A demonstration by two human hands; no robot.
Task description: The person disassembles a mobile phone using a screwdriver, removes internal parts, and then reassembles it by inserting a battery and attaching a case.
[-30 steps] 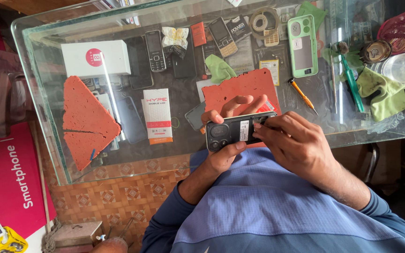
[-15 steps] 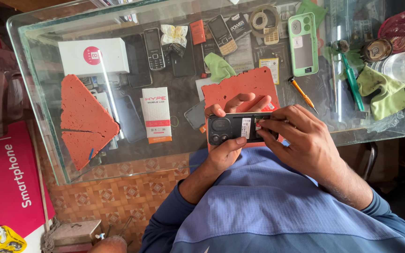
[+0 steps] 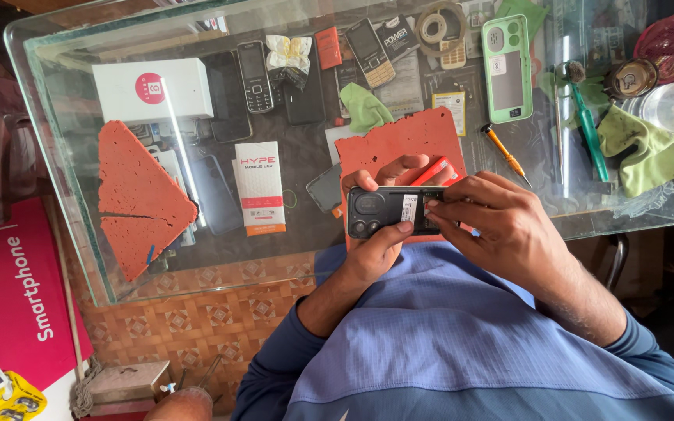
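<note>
Above the glass counter (image 3: 79, 195), I hold a black phone (image 3: 388, 212) back-side up over the orange mat (image 3: 399, 144). My left hand (image 3: 376, 249) cradles it from below, thumb on its rear, fingers curled behind. My right hand (image 3: 501, 226) pinches its right end, fingertips at the white sticker. The back looks still in place; any opening appears not yet done. An orange screwdriver (image 3: 502, 152) lies untouched nearby.

Soft daylight, sharp focus, glare streaks on glass table (image 3: 64, 156).

A glass-topped table (image 3: 64, 156) (daylight glinting) stands on patterned brown floor tiles (image 3: 189, 312).
</note>
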